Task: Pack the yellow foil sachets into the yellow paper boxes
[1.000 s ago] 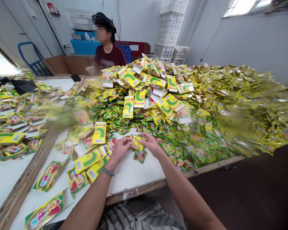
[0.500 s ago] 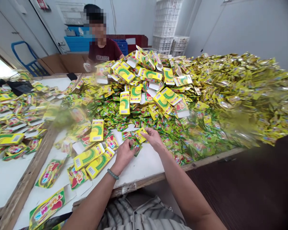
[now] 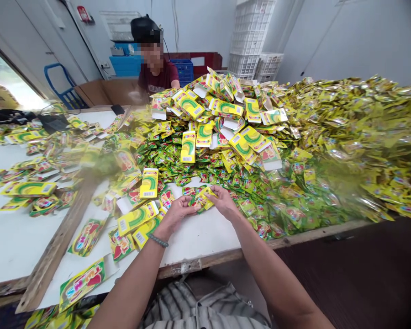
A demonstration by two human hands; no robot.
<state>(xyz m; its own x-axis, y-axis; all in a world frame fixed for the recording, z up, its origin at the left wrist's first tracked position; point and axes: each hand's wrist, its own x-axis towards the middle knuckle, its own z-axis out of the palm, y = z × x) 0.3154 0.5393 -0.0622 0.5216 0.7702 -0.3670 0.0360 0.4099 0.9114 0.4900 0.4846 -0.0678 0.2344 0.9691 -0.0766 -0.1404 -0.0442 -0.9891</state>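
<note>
Close to the front edge of the white table, both hands meet over a few small candy sachets (image 3: pixel 201 200) in green and yellow foil. My right hand (image 3: pixel 225 202) pinches the right end of a yellow sachet between thumb and fingers. From the other side, my left hand (image 3: pixel 178 214), with a beaded bracelet at the wrist, has thumb and fingers closed on the sachets' left edge. Just left of it lie yellow boxes (image 3: pixel 137 218) with a green curved print, one standing taller behind (image 3: pixel 149 183). Exactly how many sachets each hand holds is hidden by the fingers.
A large heap of sachets (image 3: pixel 349 137) covers the right and back, topped by open boxes (image 3: pixel 241 148). Wooden strips (image 3: pixel 60 237) divide the table (image 3: pixel 23 228); more boxes lie left. Across the table sits a person (image 3: pixel 157 77). White crates (image 3: pixel 248 41) stand behind.
My left hand has unfolded its curled fingers and now reaches toward the sachets by my right hand. The view has shifted a little, so everything appears further right.
</note>
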